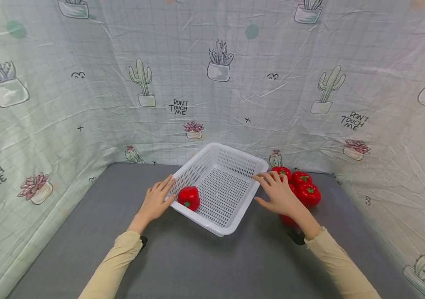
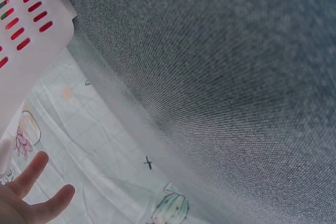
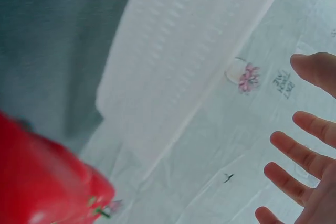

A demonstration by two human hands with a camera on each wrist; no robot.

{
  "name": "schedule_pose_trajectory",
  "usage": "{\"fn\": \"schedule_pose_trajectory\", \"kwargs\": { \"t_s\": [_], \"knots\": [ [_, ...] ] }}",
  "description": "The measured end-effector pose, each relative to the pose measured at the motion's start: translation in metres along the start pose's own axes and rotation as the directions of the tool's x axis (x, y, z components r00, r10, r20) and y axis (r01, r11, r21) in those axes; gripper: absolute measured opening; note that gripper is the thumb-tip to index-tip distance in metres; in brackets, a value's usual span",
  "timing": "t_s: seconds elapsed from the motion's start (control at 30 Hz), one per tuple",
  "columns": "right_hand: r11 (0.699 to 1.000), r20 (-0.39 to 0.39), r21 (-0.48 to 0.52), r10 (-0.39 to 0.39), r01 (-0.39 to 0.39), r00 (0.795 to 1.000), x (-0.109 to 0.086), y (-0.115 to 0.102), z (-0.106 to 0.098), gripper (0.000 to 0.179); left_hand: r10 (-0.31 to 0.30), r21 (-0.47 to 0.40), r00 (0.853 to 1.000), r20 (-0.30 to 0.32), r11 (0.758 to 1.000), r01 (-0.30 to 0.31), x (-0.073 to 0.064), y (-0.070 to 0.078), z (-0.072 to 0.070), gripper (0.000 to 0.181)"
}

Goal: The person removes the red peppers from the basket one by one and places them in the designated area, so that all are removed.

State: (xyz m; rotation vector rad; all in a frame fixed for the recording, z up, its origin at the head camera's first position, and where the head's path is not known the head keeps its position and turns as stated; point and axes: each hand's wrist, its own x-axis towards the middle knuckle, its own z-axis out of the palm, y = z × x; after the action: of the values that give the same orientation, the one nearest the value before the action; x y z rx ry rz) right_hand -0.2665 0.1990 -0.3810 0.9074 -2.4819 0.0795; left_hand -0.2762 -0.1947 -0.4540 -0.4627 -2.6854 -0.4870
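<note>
A white perforated plastic basket stands between both hands. One red bell pepper lies inside it, in the near left corner. My left hand is at the basket's left rim, thumb near the front left corner; in the left wrist view, two of its fingers extend apart below the basket wall. At the right rim hovers my right hand, its fingers spread and holding nothing in the right wrist view. Several more red bell peppers are grouped beyond and beneath this hand, some partly hidden by it.
The grey tabletop extends in front of the basket and to both sides. A pale cloth printed with cacti and succulents hangs behind and along both sides. Both forearms wear pale yellow sleeves, with a dark band near each wrist.
</note>
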Motion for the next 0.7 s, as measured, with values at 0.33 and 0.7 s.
{"fn": "schedule_pose_trajectory", "kwargs": {
  "t_s": [0.33, 0.7],
  "knots": [
    [0.998, -0.029, 0.025, -0.058, 0.059, 0.998, 0.044, -0.016, -0.010, 0.061, -0.001, 0.001, 1.000, 0.005, 1.000, 0.001, -0.001, 0.001, -0.002, 0.054],
    [0.991, -0.036, 0.056, -0.119, 0.121, 0.992, 0.091, -0.040, -0.014, 0.057, -0.010, 0.008, 1.000, 0.004, 1.000, 0.010, -0.001, 0.002, -0.002, 0.054]
  ]
}}
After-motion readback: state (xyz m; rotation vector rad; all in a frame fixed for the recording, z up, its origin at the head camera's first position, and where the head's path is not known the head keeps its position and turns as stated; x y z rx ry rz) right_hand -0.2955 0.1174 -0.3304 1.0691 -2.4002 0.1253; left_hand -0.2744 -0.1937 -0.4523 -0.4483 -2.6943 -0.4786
